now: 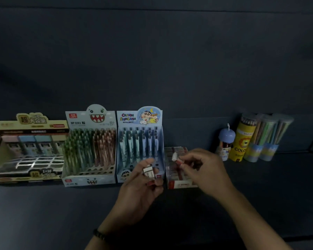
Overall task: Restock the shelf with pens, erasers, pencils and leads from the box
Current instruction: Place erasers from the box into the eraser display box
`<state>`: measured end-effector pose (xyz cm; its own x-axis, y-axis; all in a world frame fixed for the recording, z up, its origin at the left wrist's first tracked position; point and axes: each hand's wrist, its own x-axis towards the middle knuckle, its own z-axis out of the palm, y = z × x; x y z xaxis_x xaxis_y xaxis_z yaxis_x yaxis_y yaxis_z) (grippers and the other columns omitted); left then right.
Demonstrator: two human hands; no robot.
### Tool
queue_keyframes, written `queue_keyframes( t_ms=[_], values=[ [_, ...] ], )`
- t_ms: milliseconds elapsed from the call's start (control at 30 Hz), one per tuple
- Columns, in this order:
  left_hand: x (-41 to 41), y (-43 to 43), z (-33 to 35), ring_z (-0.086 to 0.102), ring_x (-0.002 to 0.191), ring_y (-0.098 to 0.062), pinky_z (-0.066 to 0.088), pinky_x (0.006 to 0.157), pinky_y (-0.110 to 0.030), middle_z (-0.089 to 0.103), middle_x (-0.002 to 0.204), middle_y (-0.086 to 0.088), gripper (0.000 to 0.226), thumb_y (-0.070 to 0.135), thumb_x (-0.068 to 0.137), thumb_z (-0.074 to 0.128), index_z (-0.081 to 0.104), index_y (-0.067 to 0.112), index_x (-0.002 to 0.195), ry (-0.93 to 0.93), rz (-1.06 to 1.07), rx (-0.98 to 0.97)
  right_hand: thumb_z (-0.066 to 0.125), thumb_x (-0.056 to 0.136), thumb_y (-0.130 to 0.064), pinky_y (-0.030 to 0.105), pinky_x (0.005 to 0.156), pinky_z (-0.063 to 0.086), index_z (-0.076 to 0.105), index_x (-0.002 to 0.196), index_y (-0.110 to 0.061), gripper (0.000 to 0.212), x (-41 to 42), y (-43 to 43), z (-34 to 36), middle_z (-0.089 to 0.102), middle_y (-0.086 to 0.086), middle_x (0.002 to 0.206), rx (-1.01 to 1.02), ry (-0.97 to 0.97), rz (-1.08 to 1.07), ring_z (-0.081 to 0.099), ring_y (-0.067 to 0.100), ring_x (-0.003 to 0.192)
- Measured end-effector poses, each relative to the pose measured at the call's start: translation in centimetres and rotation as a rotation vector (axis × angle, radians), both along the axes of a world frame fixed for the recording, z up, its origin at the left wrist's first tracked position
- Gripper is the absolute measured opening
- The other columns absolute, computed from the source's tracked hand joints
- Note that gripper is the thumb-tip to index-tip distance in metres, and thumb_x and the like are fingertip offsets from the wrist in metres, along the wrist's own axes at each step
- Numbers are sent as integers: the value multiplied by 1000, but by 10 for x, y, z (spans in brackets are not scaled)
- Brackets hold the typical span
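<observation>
The left hand (139, 188) grips a small eraser stack (149, 173). The right hand (202, 168) pinches a single eraser (175, 157) over the eraser box (181, 184) on the shelf (260, 186).

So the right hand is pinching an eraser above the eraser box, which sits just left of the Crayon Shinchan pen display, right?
Not quite. The head view shows the eraser box just right of the Crayon Shinchan pen display, not left. The right hand does pinch an eraser above it.
</observation>
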<state>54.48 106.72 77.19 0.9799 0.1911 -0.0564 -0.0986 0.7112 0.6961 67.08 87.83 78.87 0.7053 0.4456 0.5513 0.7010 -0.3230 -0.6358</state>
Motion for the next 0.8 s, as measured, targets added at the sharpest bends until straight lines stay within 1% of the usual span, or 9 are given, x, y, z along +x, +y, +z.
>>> queue_keyframes(
  t_ms=[133,233,300,367,433,533,667,733,800],
  values=[
    [2,0,-6,71,93,-34,62,80,-41,68,116,-21,52,-4,90,57,62,13,139,-26,109,58,82,90,-18,14,82,51,82,100,-29,14,14,4,1,68,-20,98,-370,-3,56,64,-4,92],
    [0,0,-6,73,114,-43,63,88,-45,71,124,-21,51,6,92,60,59,18,142,-36,158,128,78,92,-18,11,81,46,82,102,-28,15,18,9,0,66,-21,97,-490,-28,99,62,-4,91],
    [0,-1,-3,72,116,-46,64,90,-45,72,121,-24,48,10,92,62,59,15,140,-37,169,140,77,93,-18,11,83,46,83,103,-27,15,20,13,0,66,-20,100,-521,-41,123,62,-2,93],
    [-1,-2,-2,72,115,-46,64,86,-41,71,120,-27,41,10,96,62,60,13,137,-34,166,160,79,93,-20,17,87,47,83,103,-26,13,23,16,-2,64,-19,104,-525,-47,119,60,-1,96],
    [-2,-4,-2,75,111,-43,64,76,-35,74,117,-23,32,8,103,59,61,13,134,-8,160,222,81,93,-22,18,89,46,83,103,-28,12,23,17,-4,60,-20,107,-525,-43,87,57,0,100],
    [-2,-5,-4,78,95,-35,59,63,-31,77,110,-19,23,9,105,58,64,15,127,43,158,325,81,92,-22,21,90,48,83,104,-29,14,22,18,-5,58,-21,107,-548,-30,64,57,1,100],
    [1,-3,-11,69,76,-27,52,60,-34,72,100,-18,21,7,104,62,69,16,122,83,207,366,72,98,-24,22,87,51,82,109,-31,16,15,14,3,66,-23,107,-555,32,68,61,-4,96],
    [2,-2,-13,68,76,-27,50,62,-37,71,95,-15,21,7,102,64,71,16,120,88,223,336,72,100,-28,17,85,52,81,113,-32,17,2,12,7,73,-23,107,-404,75,39,65,-7,96],
    [3,-3,-12,68,78,-28,50,65,-39,71,93,-15,23,10,99,67,72,17,120,76,226,312,77,96,-27,11,81,52,81,112,-33,18,-20,16,6,77,-23,102,-152,155,30,69,-8,94]
  ],
)
